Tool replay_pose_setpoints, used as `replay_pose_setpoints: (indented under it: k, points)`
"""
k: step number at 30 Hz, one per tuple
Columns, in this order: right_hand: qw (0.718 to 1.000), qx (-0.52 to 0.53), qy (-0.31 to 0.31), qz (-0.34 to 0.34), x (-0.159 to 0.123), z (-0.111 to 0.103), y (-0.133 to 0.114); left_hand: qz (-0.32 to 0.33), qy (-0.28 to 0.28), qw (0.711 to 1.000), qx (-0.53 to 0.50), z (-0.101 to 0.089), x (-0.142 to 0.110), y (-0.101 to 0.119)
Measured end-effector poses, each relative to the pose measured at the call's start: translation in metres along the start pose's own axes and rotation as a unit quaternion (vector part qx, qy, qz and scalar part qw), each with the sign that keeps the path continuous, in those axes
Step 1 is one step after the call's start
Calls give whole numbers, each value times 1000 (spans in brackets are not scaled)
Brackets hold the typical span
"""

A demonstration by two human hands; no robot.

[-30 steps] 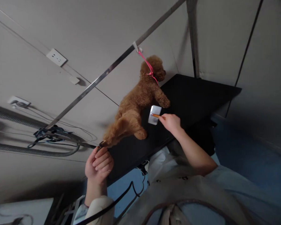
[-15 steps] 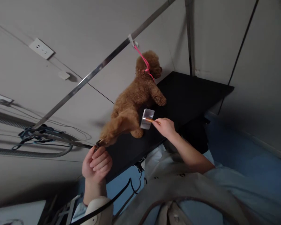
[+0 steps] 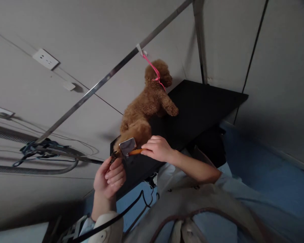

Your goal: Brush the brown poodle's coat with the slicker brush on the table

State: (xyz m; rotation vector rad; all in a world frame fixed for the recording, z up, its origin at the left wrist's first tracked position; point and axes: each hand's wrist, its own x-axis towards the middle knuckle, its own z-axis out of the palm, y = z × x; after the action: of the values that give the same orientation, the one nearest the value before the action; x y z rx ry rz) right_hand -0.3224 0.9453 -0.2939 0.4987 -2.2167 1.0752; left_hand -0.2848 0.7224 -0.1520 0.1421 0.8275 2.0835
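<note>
A curly brown poodle stands on a black table, its head turned away from me. My left hand is closed, its fingertips pinching the dark end of what looks like the dog's hind paw, with the leg drawn out toward me. In my right hand is a slicker brush by its orange handle. The brush's flat metal head lies over the stretched leg, close to my left fingertips; whether its pins touch the fur is hidden.
A metal bar runs above the table, and a pink leash loop ties the dog's neck to it. Hoses and cords hang at the left by the wall. An outlet sits on the wall. A black cable crosses near my left forearm.
My right hand has carried the slicker brush leftward and down, from beside the dog's hindquarters to the held leg. My left hand has shifted slightly right and down, still gripping the paw.
</note>
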Motion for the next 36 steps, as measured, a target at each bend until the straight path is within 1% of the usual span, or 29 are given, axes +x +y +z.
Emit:
replay_pose_setpoints:
  k: [1, 2, 4, 5, 6, 7, 9, 10, 11, 12, 14, 15, 16, 17, 19, 20, 21, 23, 24, 25, 26, 29, 30, 31, 32, 33, 35, 36]
  points:
    - [1000, -8, 5, 2, 3, 0, -1, 0, -1, 1000, 1, 0, -1, 0]
    - [999, -30, 15, 35, 4, -1, 1, 3, -4, 1000, 3, -1, -3, 1]
    - [983, -93, 49, 151, 2, -7, 11, 9, -4, 1000, 5, -4, -8, 2]
    - [974, -112, 64, 184, 0, -11, 14, 6, 3, 1000, 6, -6, -9, 2]
    - [974, -116, 69, 183, -2, -13, 15, -1, 13, 1000, 6, -8, -10, 1]
    - [982, -103, 62, 147, -2, -15, 13, -11, 23, 1000, 6, -9, -10, 0]
    - [998, -53, 16, 19, 1, -15, 3, -33, 40, 999, 9, -10, -9, -2]
    - [999, -35, -10, -27, 5, -14, -2, -39, 45, 998, 10, -11, -9, -2]
    - [999, -34, -24, -34, 10, -15, -5, -44, 48, 998, 12, -11, -9, -3]
    - [998, -47, -26, -9, 14, -16, -7, -47, 50, 998, 14, -10, -9, -3]
    - [991, -94, 2, 91, 20, -20, -7, -52, 54, 997, 13, -9, -10, -3]
    - [986, -107, 19, 124, 21, -22, -6, -55, 57, 997, 13, -8, -10, -3]
    - [986, -104, 27, 126, 20, -22, -7, -58, 60, 996, 12, -7, -10, -2]
    - [991, -85, 25, 103, 18, -20, -9, -60, 63, 996, 11, -4, -9, -1]
    - [999, -27, -1, 46, 10, -9, -15, -53, 72, 996, 7, 3, -6, 3]
    - [999, -7, -19, 43, 5, -2, -18, -47, 79, 996, 2, 7, -3, 5]
    - [997, 1, -37, 68, -1, 6, -20, -41, 89, 995, -3, 12, 0, 8]
    - [984, -11, -65, 165, -14, 18, -22, -38, 117, 992, -7, 21, 10, 13]
    - [976, -16, -76, 204, -19, 20, -24, -41, 129, 991, -4, 25, 15, 15]
    - [971, -13, -81, 223, -22, 20, -27, -42, 139, 989, 2, 30, 21, 17]
    - [972, -4, -74, 222, -23, 17, -30, -41, 145, 989, 10, 35, 27, 17]
    - [985, 31, -12, 166, -13, 6, -42, -37, 144, 988, 42, 53, 43, 17]
    - [987, 36, 2, 159, -9, 4, -44, -40, 142, 988, 52, 58, 47, 18]
    - [985, 35, 4, 168, -6, 5, -44, -43, 139, 987, 60, 64, 50, 18]
    - [981, 33, -8, 191, -5, 7, -43, -45, 135, 988, 66, 69, 53, 20]
    - [973, 36, -34, 224, -7, 11, -40, -45, 131, 988, 70, 72, 56, 21]
    - [949, 67, -104, 289, -14, 19, -36, -43, 118, 989, 75, 77, 60, 25]
    - [942, 92, -124, 299, -17, 21, -34, -43, 111, 990, 77, 79, 62, 26]
